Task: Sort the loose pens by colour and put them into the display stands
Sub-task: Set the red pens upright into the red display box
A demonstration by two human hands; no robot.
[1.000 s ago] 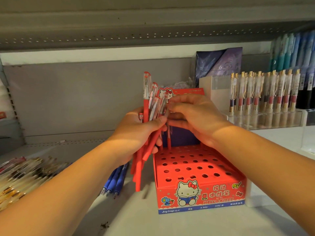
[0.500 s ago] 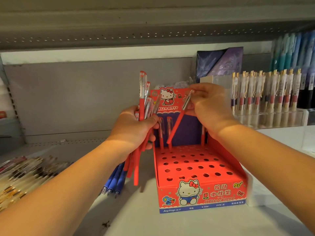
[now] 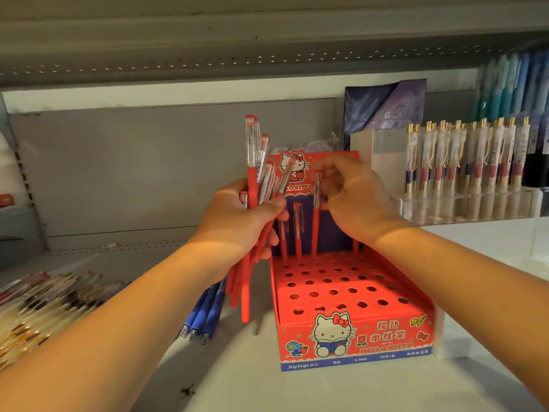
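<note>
A red Hello Kitty display stand [image 3: 353, 337] with rows of round holes sits on the shelf in the middle. My left hand [image 3: 243, 215] grips a bunch of red pens [image 3: 252, 162] with clear caps, held upright just left of the stand. My right hand [image 3: 353, 200] is over the stand's back row, its fingers closed on the cap of one red pen [image 3: 315, 230] that stands in a back hole. Two more red pens [image 3: 298, 230] stand in the back row to its left. Three blue pens [image 3: 205, 313] lie on the shelf under my left forearm.
A heap of loose mixed pens [image 3: 38, 307] lies at the left edge of the shelf. A clear stand of gold-clipped pens [image 3: 463, 162] is at the back right, with blue-green pens [image 3: 511, 84] above it. The upper shelf [image 3: 237, 40] overhangs close above.
My right hand carried one red pen from the bunch over to the stand's back row and brought it upright into a hole. The left hand's bunch stayed almost still.
</note>
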